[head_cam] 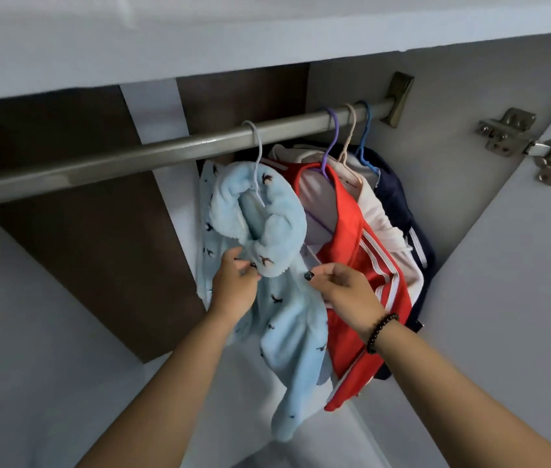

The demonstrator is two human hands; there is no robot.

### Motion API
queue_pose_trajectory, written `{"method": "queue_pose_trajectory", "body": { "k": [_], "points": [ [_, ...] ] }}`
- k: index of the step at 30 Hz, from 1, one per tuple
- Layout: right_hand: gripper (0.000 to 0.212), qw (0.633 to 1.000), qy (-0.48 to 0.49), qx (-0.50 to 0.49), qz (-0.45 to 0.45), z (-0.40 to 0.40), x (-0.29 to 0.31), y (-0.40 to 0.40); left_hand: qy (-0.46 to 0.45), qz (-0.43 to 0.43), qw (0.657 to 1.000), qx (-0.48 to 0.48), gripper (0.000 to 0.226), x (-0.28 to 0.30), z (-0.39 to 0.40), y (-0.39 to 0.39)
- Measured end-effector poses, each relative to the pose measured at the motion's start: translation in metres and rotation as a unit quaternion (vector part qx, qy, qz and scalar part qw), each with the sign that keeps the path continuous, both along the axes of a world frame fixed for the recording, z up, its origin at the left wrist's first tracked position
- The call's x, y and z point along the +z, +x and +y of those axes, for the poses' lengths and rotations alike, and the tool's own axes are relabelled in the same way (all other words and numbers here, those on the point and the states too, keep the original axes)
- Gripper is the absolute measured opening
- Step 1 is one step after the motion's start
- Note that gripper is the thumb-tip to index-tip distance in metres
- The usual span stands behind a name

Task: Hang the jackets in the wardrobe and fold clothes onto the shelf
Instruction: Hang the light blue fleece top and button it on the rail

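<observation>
- The view looks up into a wardrobe [470, 231] with pale, smooth side panels and a dark brown back panel [81, 231] crossed by a pale vertical strip.
- A round, brushed-metal rail [132, 160] runs across the space and ends in a metal bracket [399, 96] on the right wall.
- A metal door hinge [534, 146] is screwed to the right panel, near the open door's edge.
- Four garments hang on the rail, crowded toward its right end.
- The light blue fleece jacket [284, 319] hangs leftmost on a thin pale hanger [257, 157]; its cloth is fluffy and printed with small dark birds, and its thick collar is rolled over.
- Just beside it hangs a smooth red jacket [351, 238] with white stripes, on a purple hanger [329, 143].
- Behind the red one are a cream garment [382, 211] and a navy garment [399, 197], on beige and blue hooks.
- The left hand [233, 285] pinches the blue fleece's front edge under the collar.
- The right hand [345, 285] pinches the opposite front edge with curled fingers; a dark beaded bracelet [382, 332] circles its wrist.
</observation>
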State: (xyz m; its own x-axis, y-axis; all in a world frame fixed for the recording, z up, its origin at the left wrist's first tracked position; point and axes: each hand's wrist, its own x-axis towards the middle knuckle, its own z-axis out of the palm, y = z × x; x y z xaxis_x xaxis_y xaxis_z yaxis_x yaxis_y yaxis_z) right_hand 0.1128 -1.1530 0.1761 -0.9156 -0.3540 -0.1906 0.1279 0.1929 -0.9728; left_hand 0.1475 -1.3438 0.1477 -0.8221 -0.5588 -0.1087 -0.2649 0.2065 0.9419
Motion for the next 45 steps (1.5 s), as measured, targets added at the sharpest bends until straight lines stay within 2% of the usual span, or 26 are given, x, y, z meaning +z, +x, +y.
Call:
{"method": "queue_pose_trajectory", "body": {
  "k": [4,8,14,19,25,31,36,40,45],
  "points": [
    [0.012,0.998,0.041,0.024,0.041,0.022,-0.011,0.013,-0.128,-0.025,0.99,-0.053,0.04,0.015,0.016,0.029],
    [0.019,0.984,0.12,0.079,0.105,0.051,-0.016,0.025,-0.236,-0.064,0.963,-0.111,0.044,0.026,0.044,0.063],
    [0.034,0.944,0.222,0.164,0.18,0.109,-0.021,0.056,-0.327,-0.137,0.925,-0.136,0.044,0.031,0.108,0.114],
    [0.038,0.909,0.282,0.22,0.215,0.173,-0.028,0.092,-0.351,-0.183,0.904,-0.16,0.05,0.022,0.174,0.156],
    [0.039,0.887,0.352,0.218,0.205,0.245,-0.037,0.136,-0.335,-0.221,0.891,-0.211,0.059,0.011,0.24,0.191],
    [0.043,0.883,0.404,0.162,0.177,0.303,-0.052,0.183,-0.339,-0.229,0.866,-0.288,0.053,0.005,0.294,0.217],
    [0.058,0.892,0.419,0.11,0.128,0.34,-0.065,0.235,-0.334,-0.196,0.855,-0.345,0.053,-0.009,0.328,0.25],
    [0.055,0.908,0.404,0.05,0.099,0.364,-0.066,0.294,-0.327,-0.181,0.843,-0.386,0.054,-0.014,0.346,0.288],
    [0.051,0.911,0.403,0.035,0.077,0.386,-0.061,0.363,-0.323,-0.176,0.829,-0.422,0.057,-0.014,0.358,0.331]
  ]
}}
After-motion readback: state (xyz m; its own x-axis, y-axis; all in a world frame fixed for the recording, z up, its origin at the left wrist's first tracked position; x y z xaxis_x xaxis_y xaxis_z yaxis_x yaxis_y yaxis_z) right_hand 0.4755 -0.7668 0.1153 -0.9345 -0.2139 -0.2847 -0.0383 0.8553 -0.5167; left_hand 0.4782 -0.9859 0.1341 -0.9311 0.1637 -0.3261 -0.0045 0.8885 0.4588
